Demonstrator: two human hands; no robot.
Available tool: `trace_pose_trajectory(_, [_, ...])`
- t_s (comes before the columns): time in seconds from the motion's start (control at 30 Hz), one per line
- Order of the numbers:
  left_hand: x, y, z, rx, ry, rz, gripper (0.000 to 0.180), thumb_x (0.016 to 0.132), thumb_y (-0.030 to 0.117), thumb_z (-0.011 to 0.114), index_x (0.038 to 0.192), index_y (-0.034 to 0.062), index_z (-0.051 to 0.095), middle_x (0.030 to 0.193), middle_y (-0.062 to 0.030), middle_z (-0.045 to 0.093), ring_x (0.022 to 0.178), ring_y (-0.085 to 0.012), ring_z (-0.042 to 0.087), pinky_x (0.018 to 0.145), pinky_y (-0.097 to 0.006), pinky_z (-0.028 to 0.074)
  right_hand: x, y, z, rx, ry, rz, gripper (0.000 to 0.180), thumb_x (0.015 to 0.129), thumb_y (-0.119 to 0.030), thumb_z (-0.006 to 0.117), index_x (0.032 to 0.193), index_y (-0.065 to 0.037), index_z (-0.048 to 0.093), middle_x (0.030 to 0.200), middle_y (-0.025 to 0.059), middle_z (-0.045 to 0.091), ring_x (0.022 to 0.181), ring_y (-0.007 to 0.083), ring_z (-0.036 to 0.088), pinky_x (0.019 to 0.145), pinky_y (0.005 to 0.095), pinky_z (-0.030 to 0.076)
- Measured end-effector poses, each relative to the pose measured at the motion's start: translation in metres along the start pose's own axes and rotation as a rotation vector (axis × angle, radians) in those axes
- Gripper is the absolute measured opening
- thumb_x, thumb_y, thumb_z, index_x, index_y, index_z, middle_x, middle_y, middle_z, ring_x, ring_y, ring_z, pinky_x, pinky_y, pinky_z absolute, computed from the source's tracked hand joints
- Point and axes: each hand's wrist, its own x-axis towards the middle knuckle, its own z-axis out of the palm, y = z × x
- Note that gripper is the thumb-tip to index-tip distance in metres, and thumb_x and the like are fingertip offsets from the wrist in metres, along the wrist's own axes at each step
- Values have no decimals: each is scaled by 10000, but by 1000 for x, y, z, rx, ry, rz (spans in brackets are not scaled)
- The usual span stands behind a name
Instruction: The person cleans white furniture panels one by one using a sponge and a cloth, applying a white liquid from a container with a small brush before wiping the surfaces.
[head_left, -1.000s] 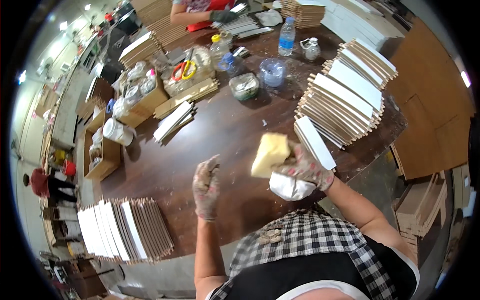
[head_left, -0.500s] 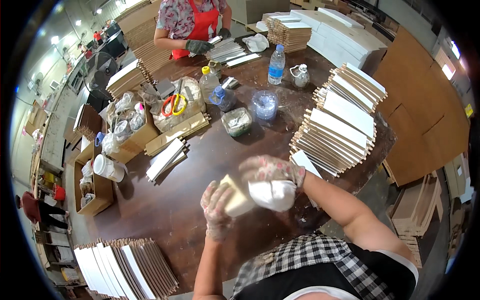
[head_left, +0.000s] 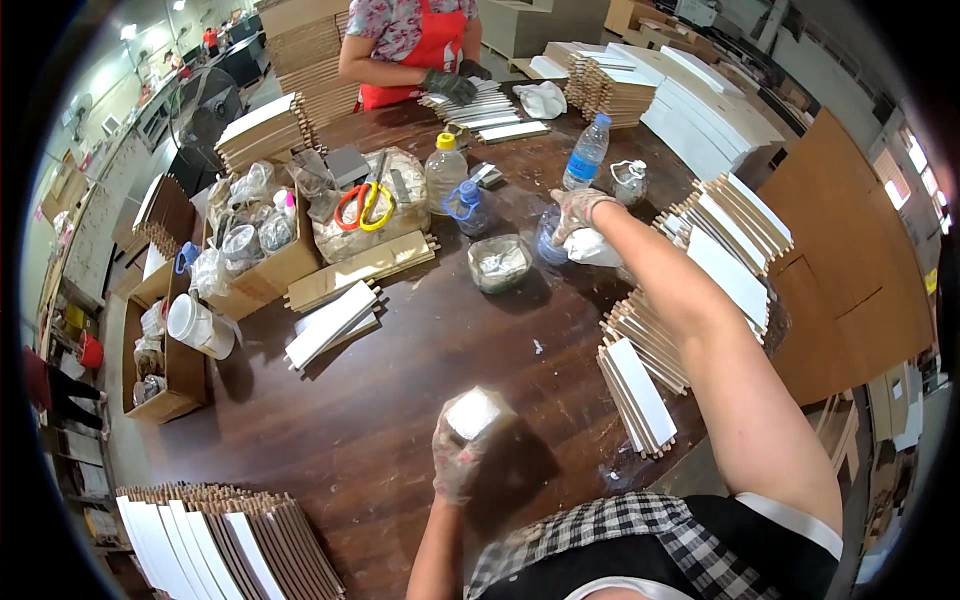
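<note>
My left hand (head_left: 458,462), in a thin patterned glove, is closed around a pale piece with a white face (head_left: 474,413). It is held above the near middle of the table and slightly blurred; its full length cannot be made out. My right hand (head_left: 580,212), gloved alike, reaches far forward with a bunched white cloth (head_left: 592,248) in its grip. Hand and cloth are at a cut-down clear plastic container (head_left: 549,238), partly covering it. Whether the cloth dips inside is hidden. A water bottle (head_left: 587,152) with a blue label stands just beyond.
White-faced slats are stacked at the right (head_left: 640,395) and near left (head_left: 215,540). A shallow tub (head_left: 499,262), a yellow-capped bottle (head_left: 445,172) and scissors (head_left: 364,207) sit mid-table. Cardboard boxes (head_left: 265,275) line the left. Across the table, a co-worker's gloved hand (head_left: 450,86) handles slats.
My right hand has carried the cloth forward and right to the clear container. My left hand has moved slightly lower and right, turning the pale piece so its white face shows.
</note>
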Motion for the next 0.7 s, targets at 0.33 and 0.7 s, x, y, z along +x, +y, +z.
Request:
trace_pose_trajectory(0.33, [115, -53, 34, 100, -282, -13, 539, 837, 220, 643, 1299, 25, 445, 1207, -86, 538, 1112, -176, 496, 960, -303, 386, -11, -25, -1, -157, 2, -45, 1071, 568, -370, 770, 1433, -37, 233, 1252, 195, 545, 1093, 308, 576, 903, 357, 477])
trace_pose_trajectory(0.7, [179, -96, 43, 14, -204, 4, 702, 825, 219, 670, 1378, -12, 303, 1245, -128, 524, 1129, -177, 495, 967, -313, 383, -16, -20, 2, -63, 16, -118, 1101, 545, -372, 796, 1441, -75, 230, 1216, 204, 563, 1108, 326, 560, 918, 378, 462])
